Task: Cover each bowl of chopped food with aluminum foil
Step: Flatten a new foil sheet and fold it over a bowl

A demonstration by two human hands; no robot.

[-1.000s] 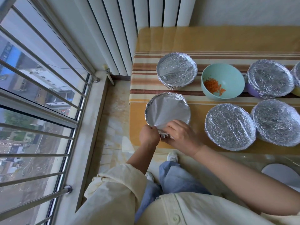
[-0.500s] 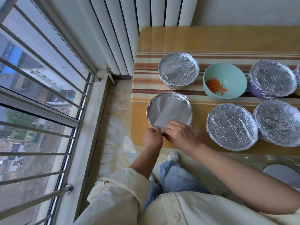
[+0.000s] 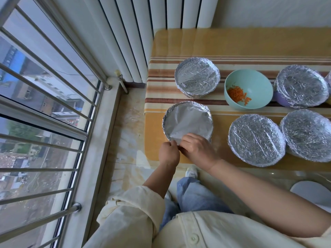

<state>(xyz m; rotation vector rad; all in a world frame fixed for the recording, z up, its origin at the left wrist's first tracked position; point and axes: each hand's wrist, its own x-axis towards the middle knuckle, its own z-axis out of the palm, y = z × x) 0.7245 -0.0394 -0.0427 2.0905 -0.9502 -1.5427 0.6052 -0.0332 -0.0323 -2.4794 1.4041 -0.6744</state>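
Foil-covered bowls (image 3: 197, 77), at least five; teal bowl (image 3: 254, 83) uncovered, one; both hands (image 3: 169, 153) (image 3: 198, 151) pinch foil (image 3: 188, 119).

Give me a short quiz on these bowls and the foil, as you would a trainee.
1. True or false: the green bowl has a cover on it.
2. What lies in the green bowl? A. chopped orange food B. rice C. nothing
3. Fill in: the left hand and right hand pinch the smooth foil at its bowl's ____ edge, on the person's side.

Key: 1 false; 2 A; 3 near.
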